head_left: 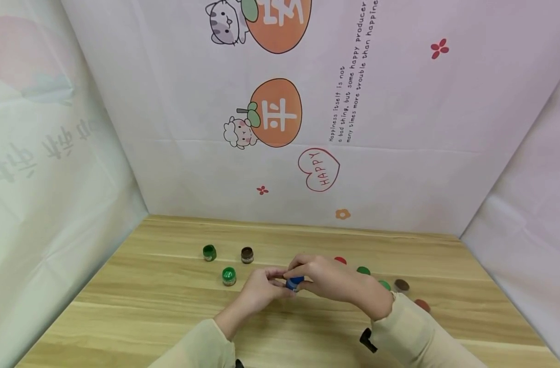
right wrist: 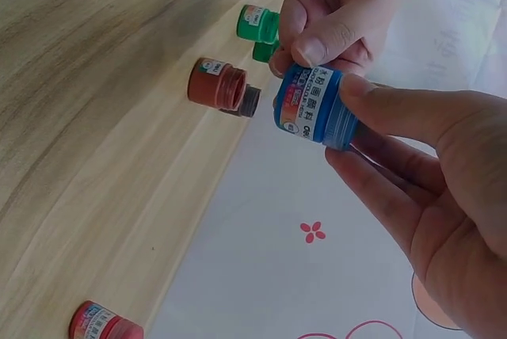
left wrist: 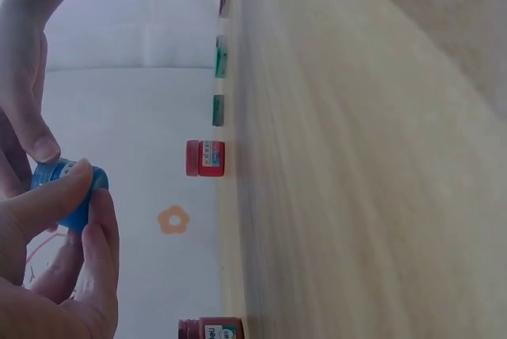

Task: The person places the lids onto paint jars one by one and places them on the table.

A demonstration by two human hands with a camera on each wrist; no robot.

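Both hands hold one small blue paint jar [head_left: 294, 283] between them, over the middle of the wooden table. My left hand [head_left: 263, 290] grips its body, thumb on one side and fingers on the other. The ribbed top end of the blue jar [right wrist: 341, 117] is pinched by my right hand [head_left: 328, 278], thumb against fingers. A printed label runs round the jar, which lies tilted on its side in the right wrist view. Left of the hands stand a dark green jar [head_left: 209, 253], a brown jar [head_left: 247, 255] and a brighter green jar [head_left: 229, 276], all lidless.
Right of the hands lie a green lid [head_left: 363, 270], a lighter green lid [head_left: 384, 285], a brown lid [head_left: 401, 285] and a reddish-brown lid [head_left: 422, 305]. A red jar [left wrist: 205, 158] stands near them. The reddish-brown jar [right wrist: 215, 84] shows in the wrist views. A printed white cloth [head_left: 381, 179] backs the table.
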